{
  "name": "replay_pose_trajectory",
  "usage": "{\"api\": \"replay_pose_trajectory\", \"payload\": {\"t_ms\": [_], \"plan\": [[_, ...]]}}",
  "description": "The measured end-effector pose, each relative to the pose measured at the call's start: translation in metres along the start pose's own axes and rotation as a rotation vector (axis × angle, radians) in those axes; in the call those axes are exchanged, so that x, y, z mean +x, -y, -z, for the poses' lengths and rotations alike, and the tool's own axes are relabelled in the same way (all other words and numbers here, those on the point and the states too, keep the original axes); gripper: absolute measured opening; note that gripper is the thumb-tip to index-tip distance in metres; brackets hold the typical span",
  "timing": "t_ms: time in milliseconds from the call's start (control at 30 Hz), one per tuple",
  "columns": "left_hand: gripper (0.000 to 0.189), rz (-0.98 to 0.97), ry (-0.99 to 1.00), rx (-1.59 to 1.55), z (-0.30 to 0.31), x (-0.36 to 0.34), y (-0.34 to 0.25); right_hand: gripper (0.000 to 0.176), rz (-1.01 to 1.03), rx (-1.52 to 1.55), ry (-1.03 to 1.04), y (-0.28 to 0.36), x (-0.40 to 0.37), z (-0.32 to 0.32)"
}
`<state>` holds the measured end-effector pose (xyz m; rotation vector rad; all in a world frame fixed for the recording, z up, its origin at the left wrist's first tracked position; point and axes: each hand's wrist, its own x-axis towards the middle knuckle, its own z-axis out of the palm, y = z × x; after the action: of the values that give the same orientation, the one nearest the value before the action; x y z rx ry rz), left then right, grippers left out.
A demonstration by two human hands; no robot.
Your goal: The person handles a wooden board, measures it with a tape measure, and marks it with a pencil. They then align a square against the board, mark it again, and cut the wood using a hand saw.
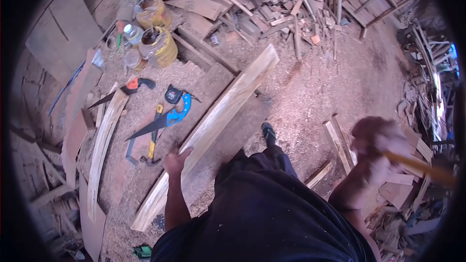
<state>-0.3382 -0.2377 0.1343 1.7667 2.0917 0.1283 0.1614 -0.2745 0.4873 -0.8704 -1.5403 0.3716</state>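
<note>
A long pale wooden plank [228, 104] lies diagonally across a workbench in front of me. My left hand [175, 161] grips its near-left edge, with the thumb stretched over the top face; most of the fingers are hidden. My right hand [377, 138] is raised out to the right, closed round a yellow handle [417, 165]. Motion blurs both, and the tool's far end fades into the dark rim of the view. Left of the plank lie a hammer [154, 138], a blue-handled saw [167, 119] and a black tape measure [173, 94].
A curved wooden piece [104, 145] and an orange-handled saw [131, 87] lie further left. Yellow tubs [162, 51] and a bottle [132, 34] stand at the back left. Offcuts [262, 12] are heaped behind, and more boards [340, 145] lie on the right. Wood shavings cover the floor.
</note>
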Motion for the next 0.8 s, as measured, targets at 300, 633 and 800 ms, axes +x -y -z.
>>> {"api": "replay_pose_trajectory", "payload": {"t_ms": [300, 633, 800], "plan": [[0.088, -0.089, 0.151, 0.079, -0.057, 0.01, 0.117, 0.044, -0.727, 0.045, -0.128, -0.037, -0.043, -0.033], [0.051, -0.411, -0.355, 0.065, 0.018, 0.114, 0.009, 0.037, -1.173, 0.194, -0.313, -0.047, -0.096, -0.068], [0.083, -0.201, -0.301, 0.156, -0.017, 0.216, -0.056, 0.043, -1.466, 0.184, -0.126, -0.04, -0.098, -0.079]]}}
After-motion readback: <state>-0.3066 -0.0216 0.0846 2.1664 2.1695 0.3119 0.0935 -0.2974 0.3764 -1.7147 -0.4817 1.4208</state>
